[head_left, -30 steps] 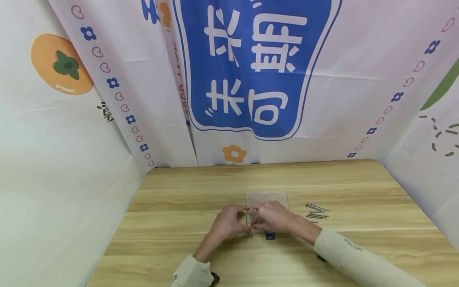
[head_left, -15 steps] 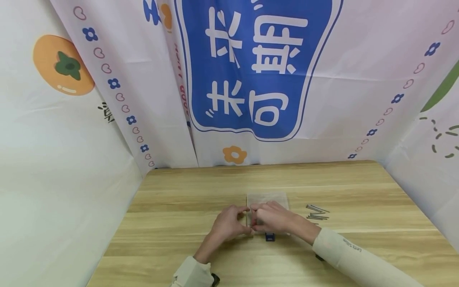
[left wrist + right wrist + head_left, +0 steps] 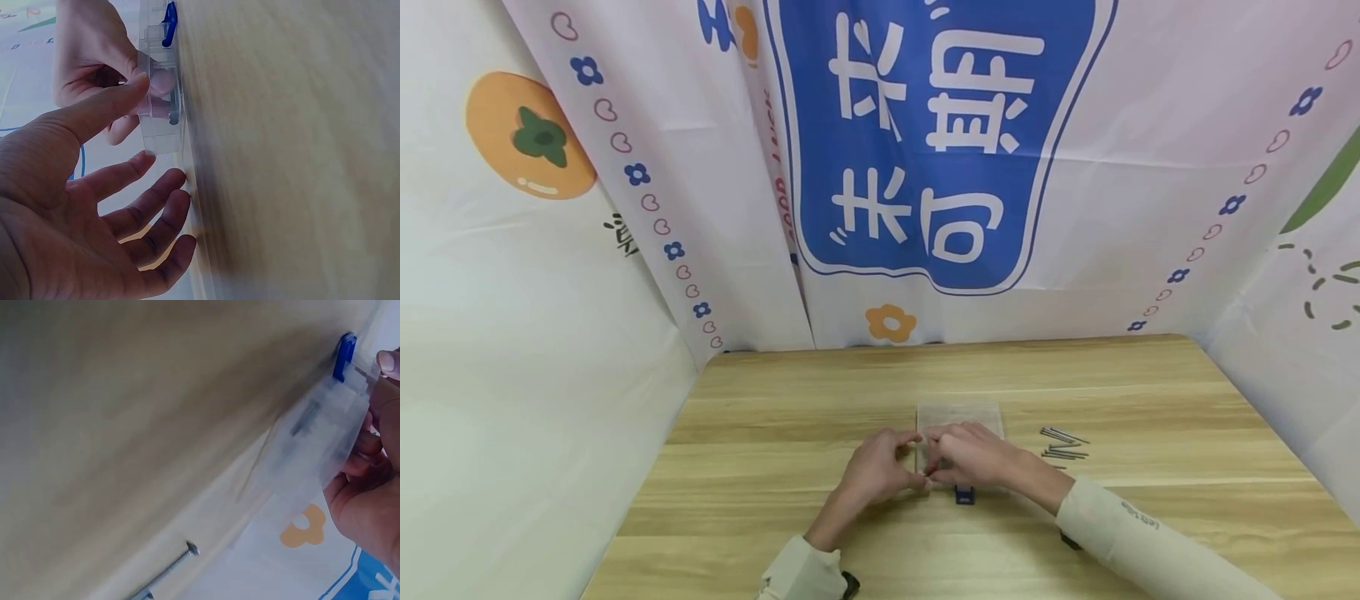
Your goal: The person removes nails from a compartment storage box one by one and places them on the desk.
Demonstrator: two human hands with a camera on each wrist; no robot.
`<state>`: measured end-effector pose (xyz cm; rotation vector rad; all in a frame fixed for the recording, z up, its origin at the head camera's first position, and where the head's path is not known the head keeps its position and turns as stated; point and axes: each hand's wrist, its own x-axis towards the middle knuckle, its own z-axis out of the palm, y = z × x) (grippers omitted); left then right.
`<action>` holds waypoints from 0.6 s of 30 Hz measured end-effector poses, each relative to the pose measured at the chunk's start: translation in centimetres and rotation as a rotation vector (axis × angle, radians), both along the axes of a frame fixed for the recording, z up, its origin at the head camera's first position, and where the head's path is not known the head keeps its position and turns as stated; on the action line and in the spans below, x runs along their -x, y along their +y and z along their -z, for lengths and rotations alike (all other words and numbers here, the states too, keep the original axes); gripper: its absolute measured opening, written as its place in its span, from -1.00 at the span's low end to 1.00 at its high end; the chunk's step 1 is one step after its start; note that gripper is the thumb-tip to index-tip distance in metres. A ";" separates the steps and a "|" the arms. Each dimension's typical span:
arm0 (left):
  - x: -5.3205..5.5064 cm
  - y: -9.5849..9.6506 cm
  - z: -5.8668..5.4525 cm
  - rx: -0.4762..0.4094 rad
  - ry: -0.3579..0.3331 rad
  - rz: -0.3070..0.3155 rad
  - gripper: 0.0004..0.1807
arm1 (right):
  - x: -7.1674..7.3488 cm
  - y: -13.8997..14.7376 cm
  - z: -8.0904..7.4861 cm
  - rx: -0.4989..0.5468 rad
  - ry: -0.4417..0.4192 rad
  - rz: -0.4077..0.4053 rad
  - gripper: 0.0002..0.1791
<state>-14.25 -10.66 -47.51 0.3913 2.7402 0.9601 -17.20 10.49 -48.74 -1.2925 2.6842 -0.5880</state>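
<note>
The head view looks forward and down; both wrist views share the clear box (image 3: 319, 434) close-up.

"What's out of sight from your station?"

"On my head feed, the right grip (image 3: 973, 454) hides much of the clear box (image 3: 958, 411), so I can't tell whether anything sits between its fingers. The right forearm (image 3: 1036, 477) partly hides a thin piece (image 3: 1059, 467), and the sleeve lettering (image 3: 1140, 513) is too small for me to read."

"And the wrist feeds?"

"My left one cuts the box off at the top edge. My right one crops the right grip at its right edge, blurs the dark shape (image 3: 305, 419) seen through the box past naming, and loses one nail (image 3: 165, 572) out of the bottom."
</note>
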 end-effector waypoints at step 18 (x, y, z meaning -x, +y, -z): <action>-0.1 0.1 -0.1 0.009 0.017 -0.013 -0.19 | -0.1 1.5 -0.3 0.066 -0.019 0.072 -0.88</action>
